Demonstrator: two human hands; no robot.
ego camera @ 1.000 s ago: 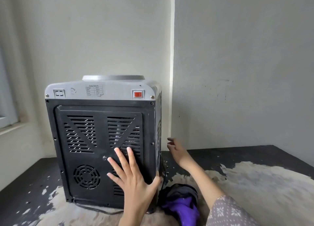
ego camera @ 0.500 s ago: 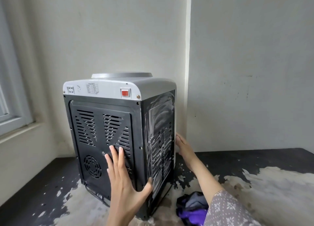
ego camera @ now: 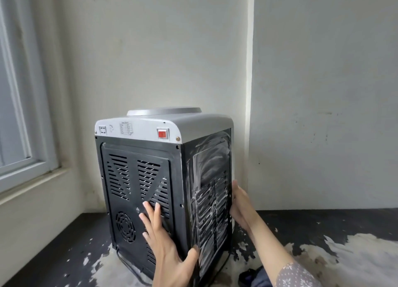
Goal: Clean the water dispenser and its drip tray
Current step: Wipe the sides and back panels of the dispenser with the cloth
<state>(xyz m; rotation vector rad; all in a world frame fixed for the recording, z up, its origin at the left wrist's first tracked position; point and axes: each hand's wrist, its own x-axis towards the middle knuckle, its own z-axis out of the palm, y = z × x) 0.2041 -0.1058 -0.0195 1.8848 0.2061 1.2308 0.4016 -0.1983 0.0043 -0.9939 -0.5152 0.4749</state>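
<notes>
Head view is showing the water dispenser (ego camera: 165,179) standing on a worn dark counter (ego camera: 323,243) in the corner by a window (ego camera: 19,114), its black vented back panel and streaked side facing the camera. Left hand (ego camera: 165,245) is pressing flat on the back panel, fingers straight, thumb hooking round the near corner. Right hand (ego camera: 241,202) is resting against the far side edge, fingers straight. A dark cloth (ego camera: 254,278) is lying beside the base.

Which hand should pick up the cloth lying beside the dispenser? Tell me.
Probably the right hand: it touches the black-and-grey water dispenser's far side edge, on the side where the dark crumpled cloth lies. The left hand is pressed flat on the vented back panel.
</notes>
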